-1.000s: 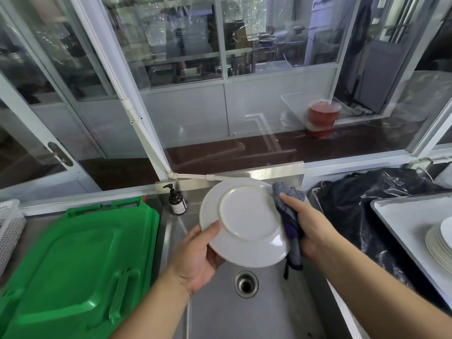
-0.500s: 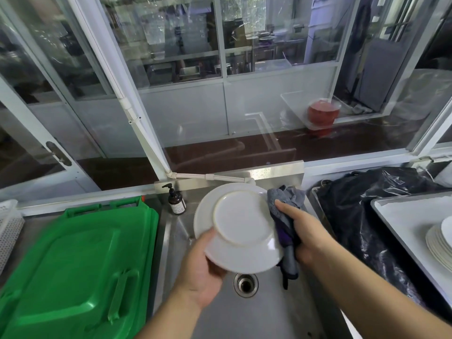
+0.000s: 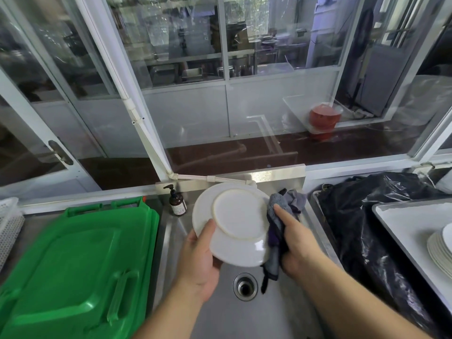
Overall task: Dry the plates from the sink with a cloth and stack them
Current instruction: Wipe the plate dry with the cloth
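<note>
Two hands are up over the sink (image 3: 288, 321) and we have one white plate (image 3: 232, 226) between them, turned so its underside and foot ring face us. Our left hand (image 3: 200, 258) grips the plate at its lower left rim, thumb laid across the back, the other fingers hidden behind it. Our right hand (image 3: 297, 243) is wrapped around a grey and purple cloth (image 3: 276, 231), pressing it against the plate's right edge, index finger stretched along the fabric; a loose tail of cloth hangs down toward the drain (image 3: 245, 286), which sits directly below the plate. A brown pump bottle (image 3: 177, 203) stands at the sink's back left corner, just beside the plate's left rim. Left of the sink lies a big green plastic lid (image 3: 73, 272), with a white perforated basket (image 3: 8, 223) at the far left edge. Right of the sink we see a black plastic bag (image 3: 362, 216), and beyond it a white tray (image 3: 401, 221) carrying a stack of white plates (image 3: 440, 250) at the right edge.
</note>
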